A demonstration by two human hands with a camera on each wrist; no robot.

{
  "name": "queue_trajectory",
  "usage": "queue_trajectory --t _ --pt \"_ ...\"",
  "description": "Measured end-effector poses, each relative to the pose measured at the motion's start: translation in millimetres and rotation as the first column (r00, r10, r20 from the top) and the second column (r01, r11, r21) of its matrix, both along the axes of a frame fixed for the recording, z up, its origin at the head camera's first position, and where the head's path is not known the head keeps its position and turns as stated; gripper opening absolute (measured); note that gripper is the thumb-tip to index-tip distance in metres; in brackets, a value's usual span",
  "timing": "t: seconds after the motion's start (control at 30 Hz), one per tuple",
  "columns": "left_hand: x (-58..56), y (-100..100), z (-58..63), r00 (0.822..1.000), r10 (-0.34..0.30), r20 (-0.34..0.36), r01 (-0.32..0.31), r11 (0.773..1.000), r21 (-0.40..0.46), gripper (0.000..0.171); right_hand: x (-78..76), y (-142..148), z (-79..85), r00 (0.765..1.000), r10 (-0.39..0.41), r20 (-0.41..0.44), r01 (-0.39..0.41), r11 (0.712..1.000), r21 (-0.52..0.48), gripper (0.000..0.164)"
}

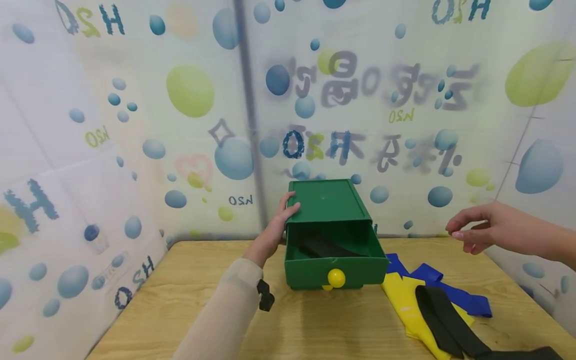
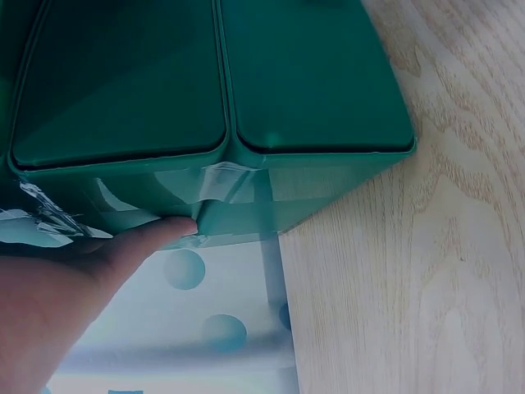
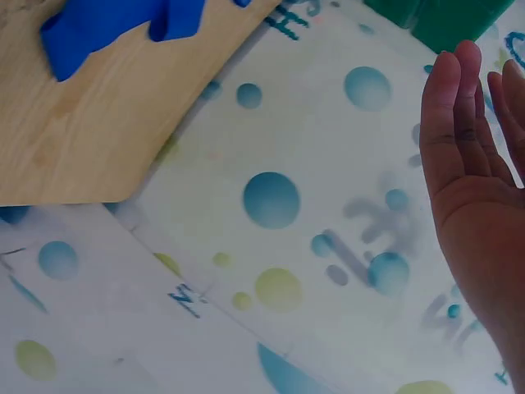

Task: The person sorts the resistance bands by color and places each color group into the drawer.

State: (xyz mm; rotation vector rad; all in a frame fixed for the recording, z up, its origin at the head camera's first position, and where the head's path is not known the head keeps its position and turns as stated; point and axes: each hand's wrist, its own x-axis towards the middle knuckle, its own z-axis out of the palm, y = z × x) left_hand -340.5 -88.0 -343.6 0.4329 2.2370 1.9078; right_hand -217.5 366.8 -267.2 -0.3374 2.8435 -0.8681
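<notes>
A green two-tier drawer box (image 1: 330, 202) stands on the table with its upper drawer (image 1: 315, 273) pulled out toward me. A round yellow knob (image 1: 336, 278) is on that drawer's front. Inside lies a folded black strip (image 1: 330, 247). My left hand (image 1: 272, 232) grips the box at its left side, fingertips over the top edge. In the left wrist view, one digit (image 2: 152, 238) presses along a taped face of the box. My right hand (image 1: 488, 230) hovers at the right with loosely bent fingers and nothing in it; the right wrist view shows its palm side (image 3: 472, 164).
Right of the box lie flat bands in a loose pile: blue (image 1: 463, 297), yellow (image 1: 407, 302) and black (image 1: 443, 320). They rest on a light wooden table (image 1: 202, 295). A white curtain (image 1: 216, 210) printed with blue and green bubbles hangs behind and beside it.
</notes>
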Motion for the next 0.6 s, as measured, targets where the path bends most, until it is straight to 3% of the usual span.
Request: queue_trajectory --t 0.17,0.47,0.6 --pt "1.2 0 -0.4 1.000 0.003 -0.002 -0.003 1.000 0.004 0.066 -3.2 12 -22.8 1.000 -0.002 0.020 0.003 0.999 -0.051 0.038" --pt "0.0 0 -2.2 1.000 0.008 0.005 -0.008 1.000 0.002 0.066 -18.0 17 -81.5 0.978 0.128 0.164 -0.090 0.970 -0.225 0.039" --pt "-0.1 0 -0.8 1.000 0.011 0.007 -0.011 1.000 0.000 0.066 -21.5 19 -109.1 0.966 0.161 0.201 -0.116 0.969 -0.218 0.038"
